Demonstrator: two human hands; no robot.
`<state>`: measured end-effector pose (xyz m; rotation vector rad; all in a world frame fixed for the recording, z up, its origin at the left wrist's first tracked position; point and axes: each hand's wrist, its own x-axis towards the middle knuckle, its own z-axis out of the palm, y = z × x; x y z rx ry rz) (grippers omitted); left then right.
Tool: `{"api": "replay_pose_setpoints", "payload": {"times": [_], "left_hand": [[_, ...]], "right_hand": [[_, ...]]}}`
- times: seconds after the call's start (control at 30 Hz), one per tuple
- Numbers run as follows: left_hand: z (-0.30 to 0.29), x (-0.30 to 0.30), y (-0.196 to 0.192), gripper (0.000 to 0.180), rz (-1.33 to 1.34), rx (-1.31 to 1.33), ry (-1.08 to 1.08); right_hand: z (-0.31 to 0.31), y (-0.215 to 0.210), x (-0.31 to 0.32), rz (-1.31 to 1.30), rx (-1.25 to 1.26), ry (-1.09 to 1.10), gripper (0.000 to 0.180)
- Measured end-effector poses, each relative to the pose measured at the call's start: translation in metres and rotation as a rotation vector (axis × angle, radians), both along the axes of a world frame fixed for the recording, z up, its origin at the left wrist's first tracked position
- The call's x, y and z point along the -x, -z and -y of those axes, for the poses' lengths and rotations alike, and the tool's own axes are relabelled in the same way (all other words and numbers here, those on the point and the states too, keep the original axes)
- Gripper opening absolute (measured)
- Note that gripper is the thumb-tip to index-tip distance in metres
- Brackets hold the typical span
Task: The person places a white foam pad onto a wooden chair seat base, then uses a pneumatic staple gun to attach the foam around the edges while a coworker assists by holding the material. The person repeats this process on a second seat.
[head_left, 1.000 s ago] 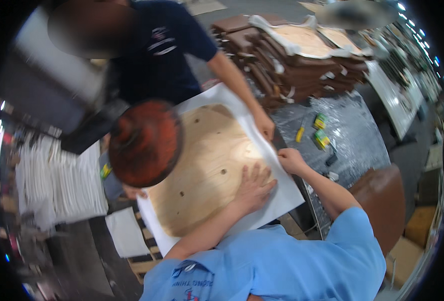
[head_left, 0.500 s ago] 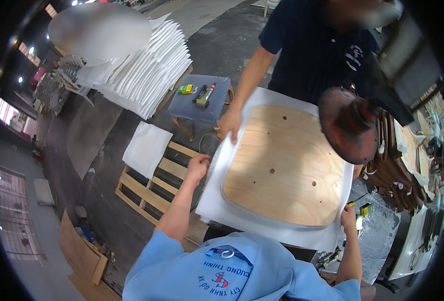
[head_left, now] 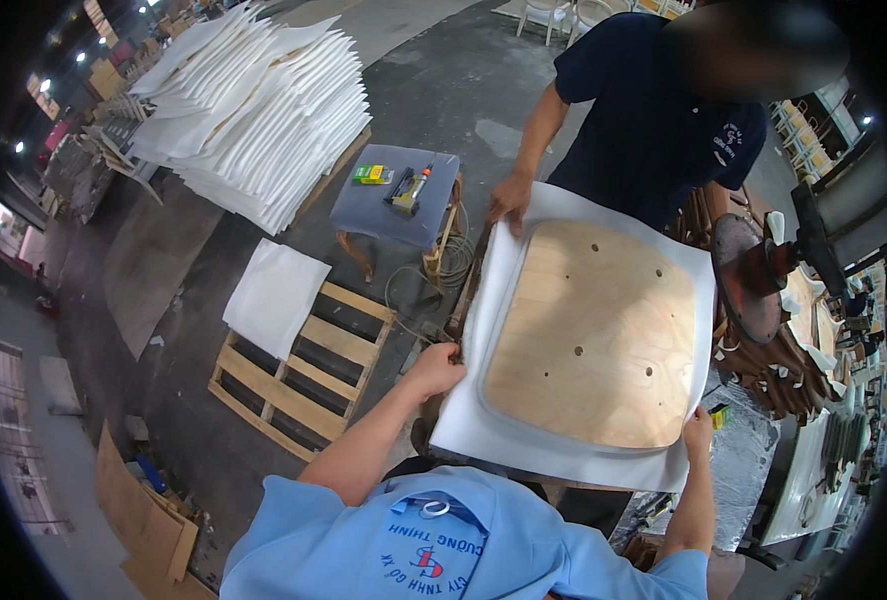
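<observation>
A pale plywood seat panel with rounded corners and several drilled holes lies on a soft white padding sheet. The sheet sticks out beyond the panel all round. My left hand is closed at the sheet's left edge, its fingertips pinching that edge. At the near right corner my right hand grips the sheet's margin, thumb on top. Across from me, a co-worker's hand holds the far left corner of the same sheet. The co-worker's other hand is hidden.
A round, rust-red machine head overhangs on the right. Brown pieces are piled behind it. At left stand a slatted wooden pallet with a white sheet, a grey padded stool bearing small items, and a tall white stack.
My left hand has come in from beside the sheet to its left edge. The panel and sheet appear shifted slightly right as the view moved. The co-worker's hand has moved to the far corner.
</observation>
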<state>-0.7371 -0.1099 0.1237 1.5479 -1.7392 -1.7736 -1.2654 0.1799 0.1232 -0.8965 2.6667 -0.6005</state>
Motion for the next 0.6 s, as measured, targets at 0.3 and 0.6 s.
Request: {"api": "replay_pose_setpoints", "payload": {"times": [0.3, 0.6], "left_hand": [[-0.04, 0.044, 0.003, 0.023, 0.29, 0.478, -0.148], [-0.069, 0.067, 0.024, 0.021, 0.303, 0.782, -0.349]], "right_hand": [[-0.003, 0.006, -0.026, -0.244, -0.109, 0.041, 0.032], [-0.001, -0.014, -0.065, -0.158, 0.034, 0.052, 0.021]]}}
